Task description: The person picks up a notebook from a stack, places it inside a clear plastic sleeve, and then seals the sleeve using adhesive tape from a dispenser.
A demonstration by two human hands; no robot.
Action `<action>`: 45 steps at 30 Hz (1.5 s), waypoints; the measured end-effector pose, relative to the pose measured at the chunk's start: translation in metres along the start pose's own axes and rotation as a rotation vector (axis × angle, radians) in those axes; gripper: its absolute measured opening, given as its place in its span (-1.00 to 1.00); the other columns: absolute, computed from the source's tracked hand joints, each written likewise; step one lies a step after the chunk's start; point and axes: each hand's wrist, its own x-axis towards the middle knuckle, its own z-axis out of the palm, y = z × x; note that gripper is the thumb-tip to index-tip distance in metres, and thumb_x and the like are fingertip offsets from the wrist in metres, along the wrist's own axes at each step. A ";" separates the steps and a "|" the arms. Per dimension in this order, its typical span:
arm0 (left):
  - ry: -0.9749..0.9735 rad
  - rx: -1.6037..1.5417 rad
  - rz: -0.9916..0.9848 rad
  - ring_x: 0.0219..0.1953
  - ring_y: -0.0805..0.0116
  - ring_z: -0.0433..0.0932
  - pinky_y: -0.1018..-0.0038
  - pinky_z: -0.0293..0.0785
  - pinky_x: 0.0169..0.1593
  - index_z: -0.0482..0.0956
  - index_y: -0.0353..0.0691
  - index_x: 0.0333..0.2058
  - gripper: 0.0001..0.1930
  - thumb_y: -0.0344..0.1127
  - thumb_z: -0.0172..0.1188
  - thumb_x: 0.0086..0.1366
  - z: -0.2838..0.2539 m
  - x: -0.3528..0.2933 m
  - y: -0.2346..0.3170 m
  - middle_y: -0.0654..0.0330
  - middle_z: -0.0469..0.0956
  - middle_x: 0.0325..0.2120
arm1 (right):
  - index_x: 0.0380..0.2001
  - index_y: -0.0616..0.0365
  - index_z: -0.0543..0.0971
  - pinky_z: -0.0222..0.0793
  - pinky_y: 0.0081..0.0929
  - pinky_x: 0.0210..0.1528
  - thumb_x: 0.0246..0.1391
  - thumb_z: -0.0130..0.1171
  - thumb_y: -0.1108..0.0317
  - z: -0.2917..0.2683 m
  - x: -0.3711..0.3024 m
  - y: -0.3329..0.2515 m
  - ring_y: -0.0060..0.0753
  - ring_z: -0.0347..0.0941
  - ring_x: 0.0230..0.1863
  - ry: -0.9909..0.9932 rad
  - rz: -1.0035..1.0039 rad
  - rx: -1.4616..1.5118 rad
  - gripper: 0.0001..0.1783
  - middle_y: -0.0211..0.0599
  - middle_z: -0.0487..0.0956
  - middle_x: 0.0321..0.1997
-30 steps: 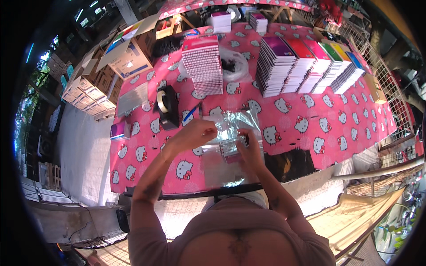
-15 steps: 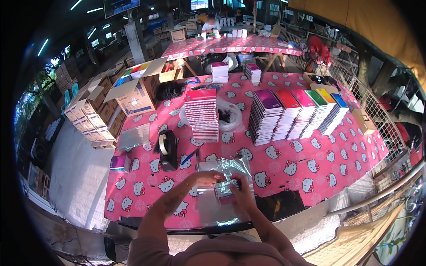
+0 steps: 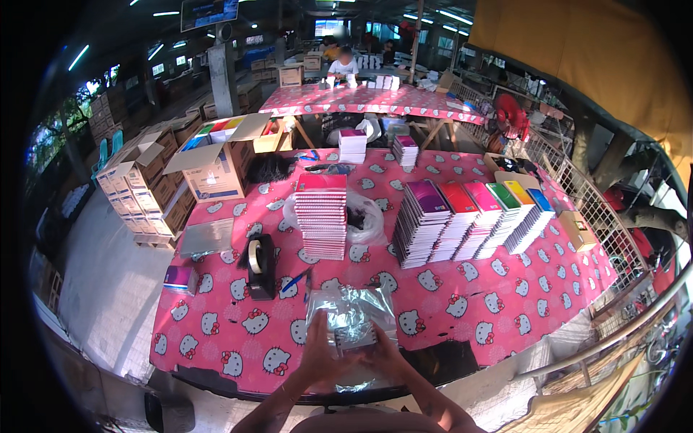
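Note:
Both hands hold a small packet wrapped in shiny clear plastic point(image 3: 351, 330) over the near edge of the pink patterned table point(image 3: 447, 303). My left hand point(image 3: 319, 351) grips its left side and my right hand point(image 3: 381, 353) its right side. Under the packet lies a pile of clear plastic sleeves point(image 3: 350, 302). A blue pen point(image 3: 294, 281) and a black tape dispenser point(image 3: 258, 265) sit just left of the sleeves.
A tall stack of pink notebooks point(image 3: 322, 214) stands mid-table, with fanned stacks of coloured notebooks point(image 3: 469, 216) to its right. A white plastic bag point(image 3: 363, 220) lies between them. Open cardboard boxes point(image 3: 209, 169) stand at left. A person sits at a far table point(image 3: 361, 99).
The view has tilted up, showing more of the far room. My hands still hold the wrapped packet at the near table edge, now lower in the picture.

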 end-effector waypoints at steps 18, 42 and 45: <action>1.028 -0.850 -0.779 -0.53 0.58 0.36 0.50 0.26 -0.48 0.55 -0.21 -0.35 -0.64 -0.02 0.40 0.21 -0.210 -0.070 -0.237 0.40 0.42 -0.55 | 0.19 0.14 0.41 0.43 -0.57 -0.22 0.33 0.14 0.27 0.027 0.027 -0.018 -0.60 0.41 -0.18 0.379 -0.096 -0.019 -0.58 -0.39 0.50 -0.12; 1.100 -0.431 -0.856 -0.33 0.26 0.62 0.28 0.52 -0.22 0.71 -0.25 -0.11 -0.33 0.34 0.23 0.22 -0.282 -0.019 -0.502 0.12 0.69 -0.33 | -0.01 0.23 0.51 0.35 -0.51 0.05 0.29 0.10 0.54 -0.109 -0.056 0.053 -0.45 0.45 -0.04 0.969 -0.317 -0.496 -0.78 -0.36 0.50 -0.09; 1.238 -0.461 -1.211 -0.25 0.13 0.62 0.15 0.53 -0.15 0.66 -0.33 -0.08 -0.28 0.34 0.20 0.24 -0.260 0.015 -0.477 -0.03 0.67 -0.30 | 0.04 0.16 0.48 0.38 -0.45 0.05 0.30 0.17 0.42 -0.116 -0.076 0.030 -0.53 0.44 -0.08 0.886 -0.170 -0.241 -0.73 -0.41 0.51 -0.09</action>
